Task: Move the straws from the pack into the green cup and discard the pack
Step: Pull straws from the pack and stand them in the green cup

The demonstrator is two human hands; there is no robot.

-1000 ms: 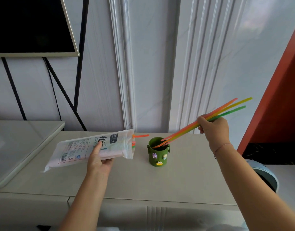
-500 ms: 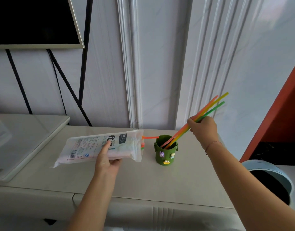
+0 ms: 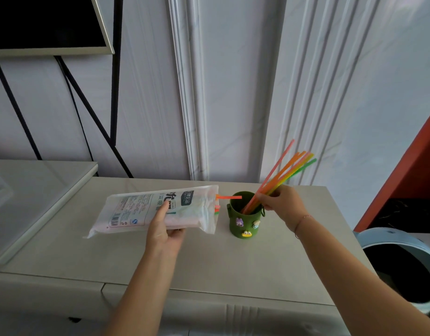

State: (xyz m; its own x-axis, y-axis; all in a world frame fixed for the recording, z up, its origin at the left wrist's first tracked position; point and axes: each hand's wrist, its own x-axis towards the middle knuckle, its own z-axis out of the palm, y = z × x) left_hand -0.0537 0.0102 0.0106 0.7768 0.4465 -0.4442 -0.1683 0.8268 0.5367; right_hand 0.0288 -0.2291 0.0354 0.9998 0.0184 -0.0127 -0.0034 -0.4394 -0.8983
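Over the green cup (image 3: 244, 218), right hand (image 3: 280, 203) pinches a bundle of straws (image 3: 283, 174), lower ends inside the cup. Left hand (image 3: 164, 230) grips the pack (image 3: 146, 209) above the counter (image 3: 269, 263) — more straws (image 3: 229, 197) poking out. Likely light, slippery, bendy — best taken mid-shaft.

The pack (image 3: 136, 207) carries one large dark Chinese character, apparently 优, beside a dark badge (image 3: 187, 198) whose white characters are too small to read. A small boxed word below looks like "Drink". Fine print, a barcode (image 3: 114, 218) and a round blue mark (image 3: 134, 221) are illegible.
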